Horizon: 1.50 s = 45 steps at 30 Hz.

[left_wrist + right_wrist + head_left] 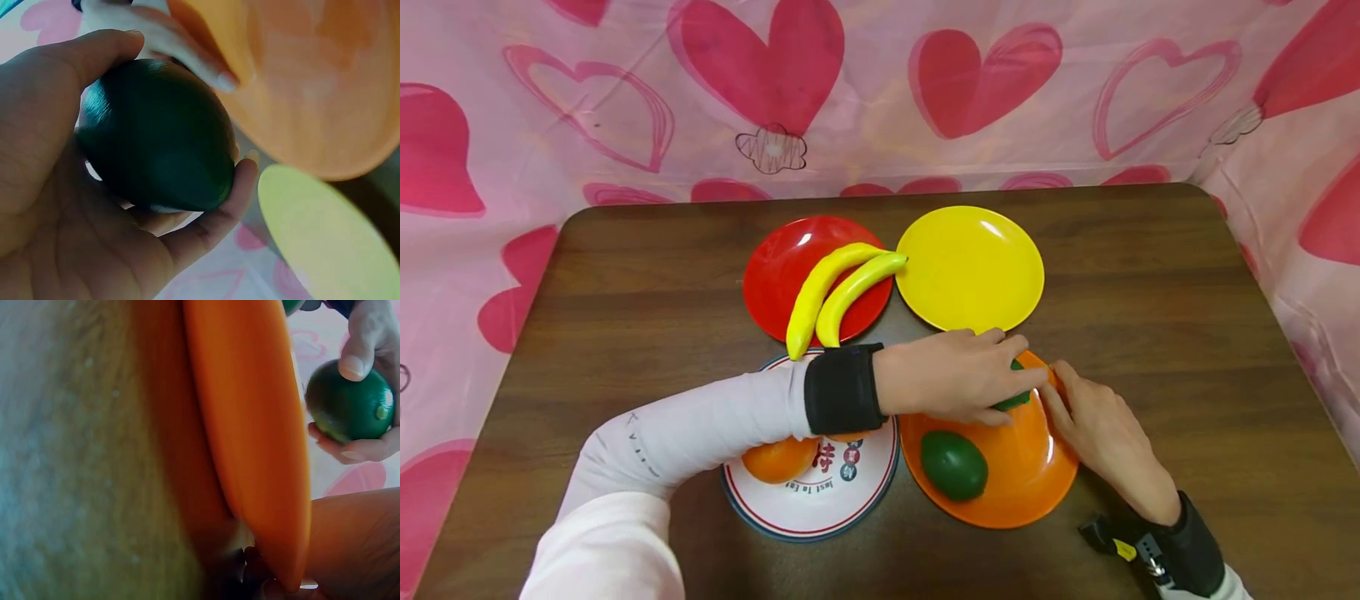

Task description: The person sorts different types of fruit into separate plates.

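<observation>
My left hand reaches across above the orange plate and grips a dark green oval fruit, with thumb and fingers round its sides. In the head view most of this fruit is hidden under the hand; the right wrist view shows it held up beside the plate. A second dark green fruit lies on the orange plate. At the plate's right rim, my right hand pinches the edge, its fingertips partly hidden in the right wrist view.
Two bananas lie on the red plate, overhanging its edge. A yellow plate stands beside it. Oranges sit on the white plate, partly under my left forearm. A heart-patterned cloth hangs behind the wooden table.
</observation>
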Each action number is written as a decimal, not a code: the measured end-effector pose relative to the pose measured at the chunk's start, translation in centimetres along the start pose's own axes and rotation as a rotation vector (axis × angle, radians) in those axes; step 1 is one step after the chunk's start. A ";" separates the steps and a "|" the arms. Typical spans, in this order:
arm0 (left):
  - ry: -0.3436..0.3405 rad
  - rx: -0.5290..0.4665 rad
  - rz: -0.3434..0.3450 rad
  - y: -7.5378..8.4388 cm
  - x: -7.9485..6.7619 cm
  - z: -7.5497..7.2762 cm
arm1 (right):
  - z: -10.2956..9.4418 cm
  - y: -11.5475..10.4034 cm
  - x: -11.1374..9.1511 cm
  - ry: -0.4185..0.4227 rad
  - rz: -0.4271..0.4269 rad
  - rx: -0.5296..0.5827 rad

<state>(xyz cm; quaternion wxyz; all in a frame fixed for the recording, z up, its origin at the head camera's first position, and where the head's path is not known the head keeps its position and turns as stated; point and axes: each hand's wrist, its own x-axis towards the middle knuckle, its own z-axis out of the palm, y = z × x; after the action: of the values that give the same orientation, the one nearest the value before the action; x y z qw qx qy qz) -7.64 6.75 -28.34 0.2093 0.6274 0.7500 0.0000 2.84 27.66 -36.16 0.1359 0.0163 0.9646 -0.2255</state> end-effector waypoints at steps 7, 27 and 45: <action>-0.059 0.001 0.015 0.6 0.8 1.2 | 0.0 0.1 0.0 -0.002 0.002 -0.006; -0.123 -0.010 0.035 0.9 1.2 2.4 | 0.2 -0.1 0.1 0.008 0.003 -0.019; -0.091 0.016 -0.018 0.6 0.2 1.0 | 0.1 0.0 -0.1 0.013 -0.011 0.007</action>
<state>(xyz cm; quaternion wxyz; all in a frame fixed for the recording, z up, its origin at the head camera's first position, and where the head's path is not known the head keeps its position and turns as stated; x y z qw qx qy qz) -6.81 6.82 -29.14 0.2382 0.6216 0.7453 -0.0365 2.94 27.62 -36.26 0.1284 0.0129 0.9648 -0.2293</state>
